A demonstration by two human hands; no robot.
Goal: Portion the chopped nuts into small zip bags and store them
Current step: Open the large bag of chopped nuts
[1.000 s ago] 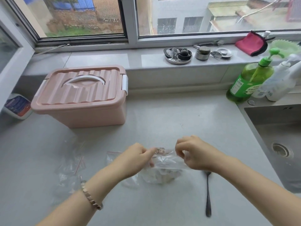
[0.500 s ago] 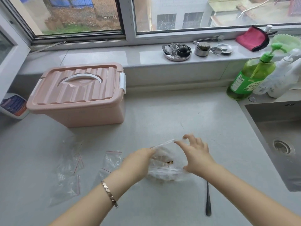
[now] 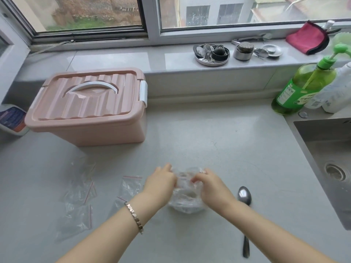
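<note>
- Pale grey countertop, evenly daylit.
- White-framed window runs along the back above a glossy grey sill.
- Steel sink sits sunk at the right.

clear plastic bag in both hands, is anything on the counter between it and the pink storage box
Nothing visible: bare grey counter lies between the clear plastic bag and the pink lidded plastic box. The small empty zip bags lie off to the left, the metal spoon to the right.
</note>
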